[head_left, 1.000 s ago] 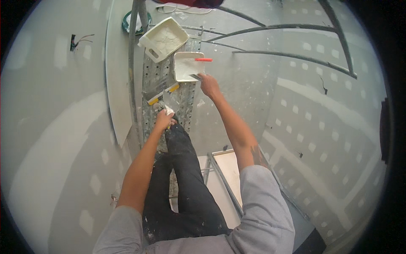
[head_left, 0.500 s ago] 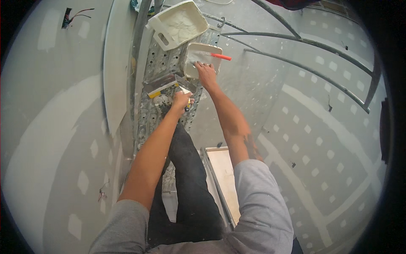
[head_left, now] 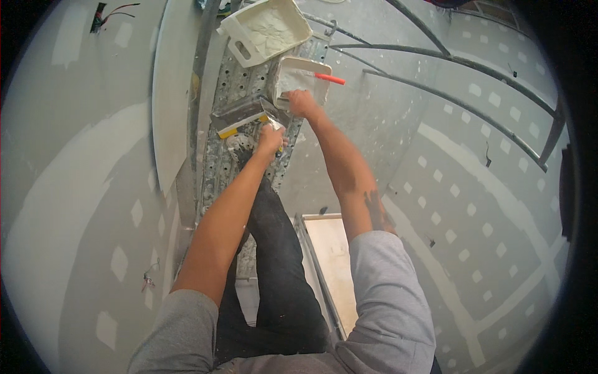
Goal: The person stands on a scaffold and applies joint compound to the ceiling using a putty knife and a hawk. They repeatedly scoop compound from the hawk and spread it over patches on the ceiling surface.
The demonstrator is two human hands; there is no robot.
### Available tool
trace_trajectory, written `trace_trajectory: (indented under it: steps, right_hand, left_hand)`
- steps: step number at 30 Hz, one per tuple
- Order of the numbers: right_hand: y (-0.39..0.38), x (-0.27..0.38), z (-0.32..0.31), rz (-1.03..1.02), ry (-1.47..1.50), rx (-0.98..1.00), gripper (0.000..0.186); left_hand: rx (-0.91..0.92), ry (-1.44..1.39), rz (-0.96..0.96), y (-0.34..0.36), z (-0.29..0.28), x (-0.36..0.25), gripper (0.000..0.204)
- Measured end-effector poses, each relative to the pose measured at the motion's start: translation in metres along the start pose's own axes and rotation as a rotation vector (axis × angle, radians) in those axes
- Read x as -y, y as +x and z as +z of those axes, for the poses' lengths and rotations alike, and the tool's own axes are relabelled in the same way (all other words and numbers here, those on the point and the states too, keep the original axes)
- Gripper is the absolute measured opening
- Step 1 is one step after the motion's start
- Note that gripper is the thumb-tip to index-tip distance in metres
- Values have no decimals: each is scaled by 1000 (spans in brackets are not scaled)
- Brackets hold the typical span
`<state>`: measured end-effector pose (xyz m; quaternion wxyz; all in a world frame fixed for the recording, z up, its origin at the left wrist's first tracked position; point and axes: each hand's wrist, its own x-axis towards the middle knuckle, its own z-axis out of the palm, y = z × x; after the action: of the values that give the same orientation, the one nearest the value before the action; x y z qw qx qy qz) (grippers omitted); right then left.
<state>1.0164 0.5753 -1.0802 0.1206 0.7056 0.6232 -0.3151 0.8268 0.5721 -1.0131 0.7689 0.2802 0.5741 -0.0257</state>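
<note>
My left hand (head_left: 271, 138) is closed around the handle of a wide drywall knife (head_left: 243, 124) with a yellow strip along its metal blade. A second grey blade shows beside it, partly hidden by my fingers. My right hand (head_left: 303, 103) is at the near rim of a smaller white tub (head_left: 326, 95), its fingers curled in over the edge. What those fingers grip, if anything, is hidden. In this tub lies pale joint compound, and a tool with an orange-red handle (head_left: 330, 78) rests across its right rim.
A larger white tub (head_left: 234, 30) with a handle hole holds more compound on the perforated metal scaffold plank (head_left: 221, 87). My shoe (head_left: 240, 148) stands on the plank. Metal scaffold tubes (head_left: 461, 60) curve at right. Patched plasterboard walls flank me; wires (head_left: 118, 12) protrude at upper left.
My right hand's fingers, spread over the smaller tub before, are now curled together at its near edge. My left hand has turned slightly, the knife tilting with it. The view has shifted a little.
</note>
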Motion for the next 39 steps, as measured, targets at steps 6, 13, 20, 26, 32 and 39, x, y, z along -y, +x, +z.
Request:
trace_trajectory:
  steps: [6,13,20,26,32,39]
  right_hand:
    - [22,-147,65,-84,1024,211,47]
    - [-15,-39,-109,-2,600,162,48]
    - [-208,-2,-299,152,1102,-55,44]
    - [-368,163,-485,-14,861,-436,41]
    - [-494,298,-584,-620,333,-709,48]
    - [-569,404,-652,-927,77,-677,57]
  left_hand:
    - [92,-4,-16,-3,30,1,30]
    - [3,53,0,-40,-76,-4,27]
    - [318,109,142,-171,-79,-87,36]
    - [695,85,225,-366,-101,-224,40]
    - [854,-51,360,-593,-122,-311,33]
    - [710,79,569,-804,-186,-319,33]
